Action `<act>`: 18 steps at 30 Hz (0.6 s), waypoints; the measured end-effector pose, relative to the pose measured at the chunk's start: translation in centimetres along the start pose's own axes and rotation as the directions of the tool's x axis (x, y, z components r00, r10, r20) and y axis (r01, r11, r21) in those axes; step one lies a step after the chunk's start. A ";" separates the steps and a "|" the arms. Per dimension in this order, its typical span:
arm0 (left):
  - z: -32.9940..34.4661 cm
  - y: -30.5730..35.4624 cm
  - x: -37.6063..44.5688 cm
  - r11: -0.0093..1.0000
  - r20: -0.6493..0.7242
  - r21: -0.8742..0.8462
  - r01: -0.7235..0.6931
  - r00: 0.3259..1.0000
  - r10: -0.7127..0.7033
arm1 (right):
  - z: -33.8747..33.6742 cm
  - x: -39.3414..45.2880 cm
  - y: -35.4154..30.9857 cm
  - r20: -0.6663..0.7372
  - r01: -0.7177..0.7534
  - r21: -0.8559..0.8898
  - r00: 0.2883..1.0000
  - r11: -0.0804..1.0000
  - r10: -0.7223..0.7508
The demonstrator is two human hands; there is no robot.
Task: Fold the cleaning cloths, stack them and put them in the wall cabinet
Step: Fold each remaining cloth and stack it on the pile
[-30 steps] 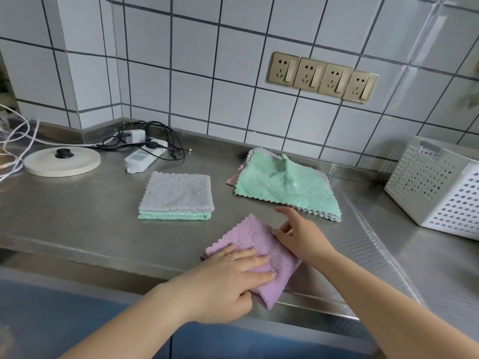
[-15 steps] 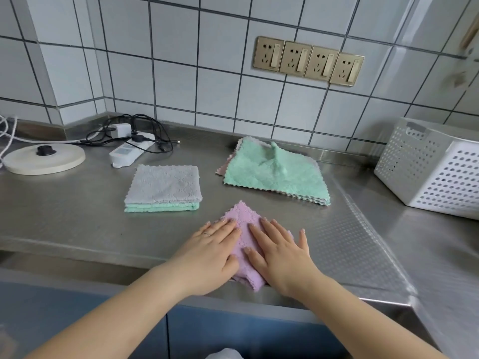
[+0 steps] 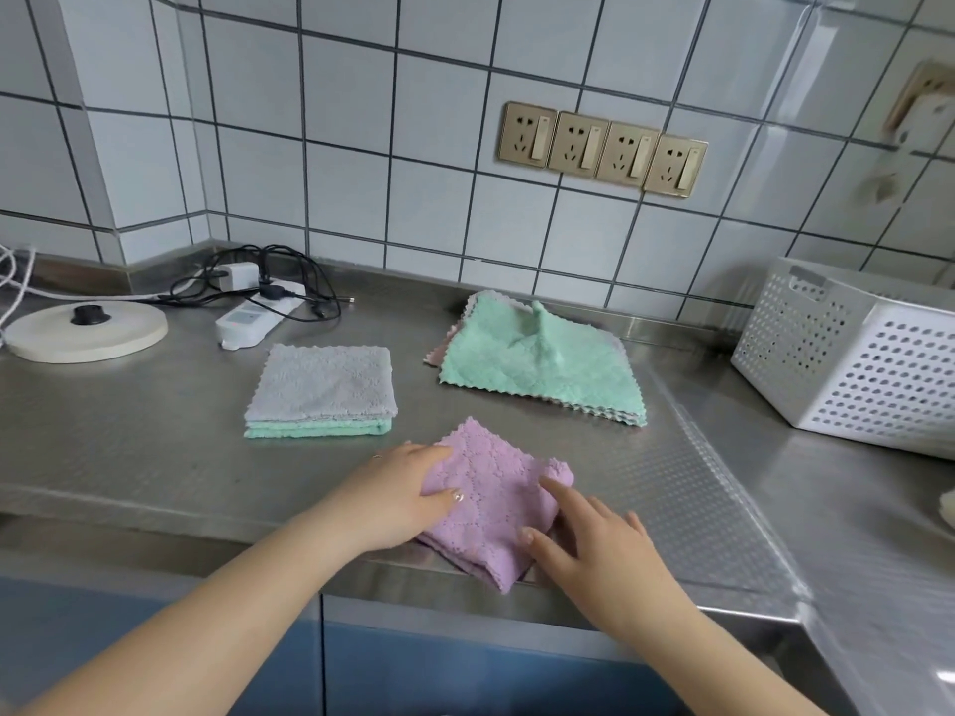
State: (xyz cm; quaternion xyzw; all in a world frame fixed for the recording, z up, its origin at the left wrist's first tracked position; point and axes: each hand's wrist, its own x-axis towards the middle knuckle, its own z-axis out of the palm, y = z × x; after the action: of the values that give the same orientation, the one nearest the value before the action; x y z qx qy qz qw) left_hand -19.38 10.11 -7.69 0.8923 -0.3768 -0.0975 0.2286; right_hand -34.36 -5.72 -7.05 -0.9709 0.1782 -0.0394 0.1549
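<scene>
A folded pink cloth (image 3: 491, 501) lies near the front edge of the steel counter (image 3: 129, 436), one corner reaching over that edge. The left hand (image 3: 400, 496) grips the cloth's left side, thumb on top and fingers tucked under the fold. The right hand (image 3: 594, 550) lies flat and released, its straight fingers pressing the cloth's right side. Behind the pink cloth and to its left sits a folded stack (image 3: 320, 390) (grey on top, green beneath); behind and to its right lies the unfolded pile (image 3: 537, 364), green uppermost. A white perforated basket (image 3: 847, 354) stands further right of the pink cloth, well apart.
</scene>
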 end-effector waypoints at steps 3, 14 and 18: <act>-0.4 -0.2 0.2 0.972 -0.010 -0.230 0.056 0.998 -0.060 | -0.1 1.6 -1.1 -0.047 -0.031 0.396 0.997 0.918 0.054; -4.3 -2.1 0.4 0.340 -0.096 -0.940 -0.009 0.966 -0.241 | -2.7 8.1 -7.0 -0.075 0.051 0.985 0.986 0.165 0.146; -7.1 -4.4 0.4 0.236 -0.115 -0.970 -0.052 0.959 -0.260 | -3.3 10.9 -9.4 -0.038 0.032 0.995 0.997 0.090 0.064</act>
State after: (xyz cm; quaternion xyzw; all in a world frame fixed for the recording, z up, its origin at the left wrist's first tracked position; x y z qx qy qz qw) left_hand -13.84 14.91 -3.57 0.5895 -0.1438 -0.2093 0.7668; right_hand -21.48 -2.26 -0.75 -0.6082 0.1209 -0.1824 0.7630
